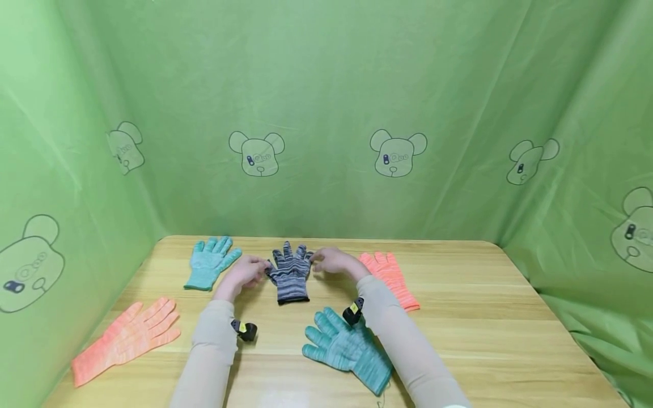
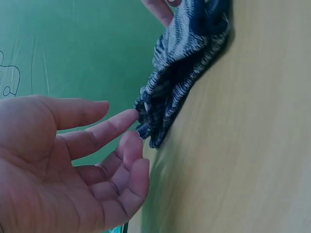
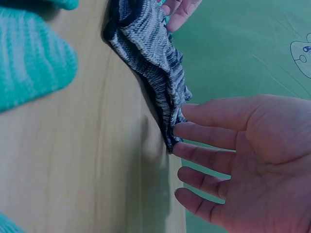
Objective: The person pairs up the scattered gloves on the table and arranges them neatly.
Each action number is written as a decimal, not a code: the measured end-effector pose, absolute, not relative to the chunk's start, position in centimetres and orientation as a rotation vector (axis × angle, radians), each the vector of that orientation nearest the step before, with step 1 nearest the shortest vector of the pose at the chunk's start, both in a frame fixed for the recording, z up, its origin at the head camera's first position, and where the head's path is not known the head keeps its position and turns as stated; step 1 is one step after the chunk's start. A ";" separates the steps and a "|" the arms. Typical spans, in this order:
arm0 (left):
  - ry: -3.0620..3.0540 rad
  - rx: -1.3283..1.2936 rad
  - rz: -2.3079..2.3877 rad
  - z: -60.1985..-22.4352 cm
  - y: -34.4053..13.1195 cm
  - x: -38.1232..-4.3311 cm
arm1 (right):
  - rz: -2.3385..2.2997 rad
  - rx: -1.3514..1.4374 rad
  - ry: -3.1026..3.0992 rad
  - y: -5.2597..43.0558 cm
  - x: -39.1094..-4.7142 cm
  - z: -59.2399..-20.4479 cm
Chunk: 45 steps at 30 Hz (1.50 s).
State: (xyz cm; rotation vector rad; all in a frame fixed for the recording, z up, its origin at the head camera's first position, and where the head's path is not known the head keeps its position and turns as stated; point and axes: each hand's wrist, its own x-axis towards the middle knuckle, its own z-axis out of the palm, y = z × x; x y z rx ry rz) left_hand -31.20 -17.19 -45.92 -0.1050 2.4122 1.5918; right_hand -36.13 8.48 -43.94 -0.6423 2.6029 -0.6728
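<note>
A dark grey-and-white striped knit glove (image 1: 292, 276) lies in the middle of the wooden table, fingers spread toward the back and the cuff toward me. At its left side is my left hand (image 1: 248, 271). In the left wrist view the index fingertip reaches the glove's (image 2: 167, 73) edge; the thumb stays apart and the other fingers bend loosely. My right hand (image 1: 334, 260) is at the opposite side. Its fairly straight fingers (image 3: 206, 155) have their tips right at the glove's (image 3: 153, 53) edge in the right wrist view, the thumb among them.
A teal glove (image 1: 206, 266) lies at the back left, an orange glove (image 1: 130, 337) at the front left. Another teal glove (image 1: 342, 345) and another orange glove (image 1: 390, 277) are partly hidden by my right forearm. Green fabric (image 1: 326, 198) walls stand around the table (image 1: 484, 317).
</note>
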 end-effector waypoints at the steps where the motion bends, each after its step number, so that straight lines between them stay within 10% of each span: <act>1: 2.416 -0.105 1.604 -45.9 -17.2 -31.3 | -0.686 -0.633 2.602 8.5 -36.1 -43.8; 45: 2.329 -0.067 1.587 -46.7 -15.0 -33.5 | -0.743 -0.679 2.525 7.2 -36.2 -43.7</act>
